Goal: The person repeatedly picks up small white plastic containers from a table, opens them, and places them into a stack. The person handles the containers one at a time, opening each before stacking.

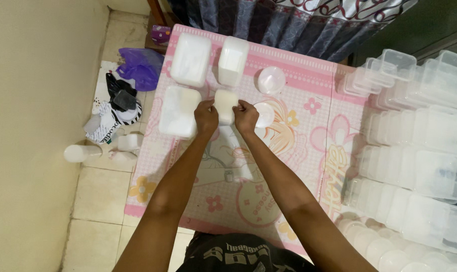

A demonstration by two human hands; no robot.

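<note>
Pink cartoon-printed floor mat (pixel 289 166) is lying over pale tiles, leaving bare room near you. Your left hand (pixel 206 117) and right hand (pixel 245 116) are pinching the small white translucent plastic tub (pixel 225 105) by its two sides at mid-mat. It is probably light, thin-walled and slippery, so you are wise gripping the rim edges. Farther off, larger white rectangular tubs (pixel 191 59) are crowding the far edge; stacked clear lidded boxes (pixel 420 151) are hemming in the right.
</note>
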